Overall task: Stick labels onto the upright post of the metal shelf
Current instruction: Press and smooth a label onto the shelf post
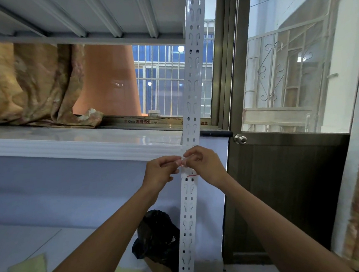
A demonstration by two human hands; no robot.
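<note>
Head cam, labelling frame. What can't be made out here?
1. Loose label, head view: mostly covered by the fingers of the left hand and right hand. Whether it already touches the post is unclear.
2. Stuck label, head view: red mark too small to read, top edge behind the right hand.
3. Post, head view: top and foot cut off by the frame edges.
4. Black bag, head view: contents hidden by its own plastic.

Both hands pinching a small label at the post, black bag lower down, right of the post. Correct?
Not quite. The head view shows the black bag left of the post, not right. The rest holds: the left hand and the right hand both pinch a small label at the post.
</note>
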